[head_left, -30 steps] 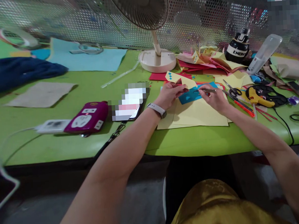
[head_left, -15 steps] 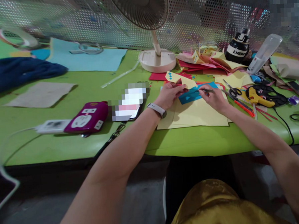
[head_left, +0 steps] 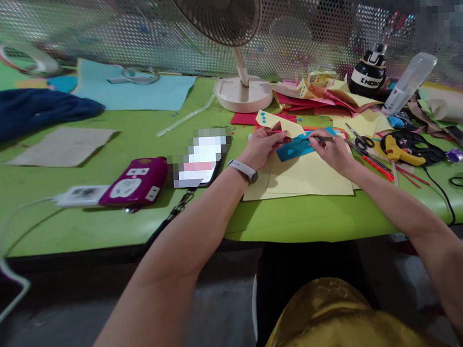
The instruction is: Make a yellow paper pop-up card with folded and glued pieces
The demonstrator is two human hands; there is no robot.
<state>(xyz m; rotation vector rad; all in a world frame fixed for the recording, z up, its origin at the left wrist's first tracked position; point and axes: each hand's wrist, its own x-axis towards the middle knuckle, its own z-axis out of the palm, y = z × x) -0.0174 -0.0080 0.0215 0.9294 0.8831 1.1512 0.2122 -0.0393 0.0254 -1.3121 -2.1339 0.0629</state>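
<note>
My left hand [head_left: 264,145], with a watch on its wrist, is closed on a yellow paper strip [head_left: 285,126]. Small blue diamond shapes show on the strip's left end. In my right hand [head_left: 332,150] is a pair of slim dark tweezers [head_left: 325,139], pinched between thumb and fingers. Their tip is over a blue paper piece [head_left: 292,150], close to the strip's right end. Whether the tip holds anything is too small to tell. Beneath the blue piece lie yellow paper sheets [head_left: 305,180].
A white fan [head_left: 245,95] stands behind the papers. To the left lie a phone [head_left: 203,159] and a purple power bank [head_left: 137,183]. Scissors [head_left: 364,140], a yellow glue gun [head_left: 401,151], a black bottle [head_left: 368,73] and paper scraps [head_left: 328,93] crowd the right.
The tweezers and the fingers of my right hand have shifted very slightly. My left hand and the yellow strip stay where they were.
</note>
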